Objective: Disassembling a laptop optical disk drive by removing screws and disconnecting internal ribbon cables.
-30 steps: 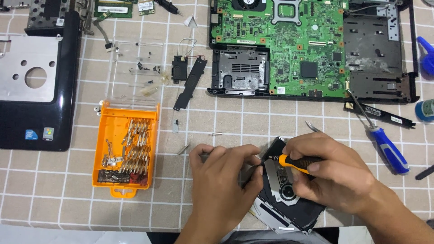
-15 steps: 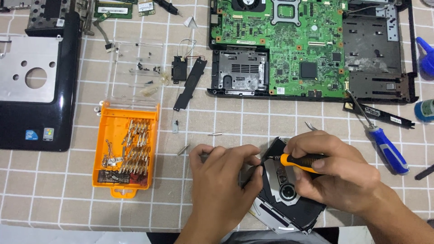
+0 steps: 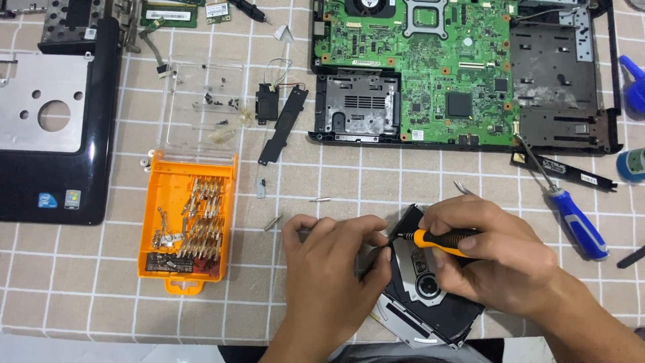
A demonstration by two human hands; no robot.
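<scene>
Optical drive (image 3: 423, 296), left hand (image 3: 332, 269) steadying, right hand (image 3: 497, 259) gripping screwdriver (image 3: 437, 240)

Both hands are covering much of the optical drive (image 3: 430, 296): the left hand (image 3: 332, 269) is hiding its left end, and the right hand (image 3: 494, 259) is hiding its upper right part. The tip of the orange-handled screwdriver (image 3: 440, 240) is disappearing between the left hand's fingertips, so its contact point is not showing. The picture's top edge is cutting off the green circuit board (image 3: 430, 60). The loose screws in the clear lid (image 3: 205, 101) are appearing too small to tell apart.
</scene>
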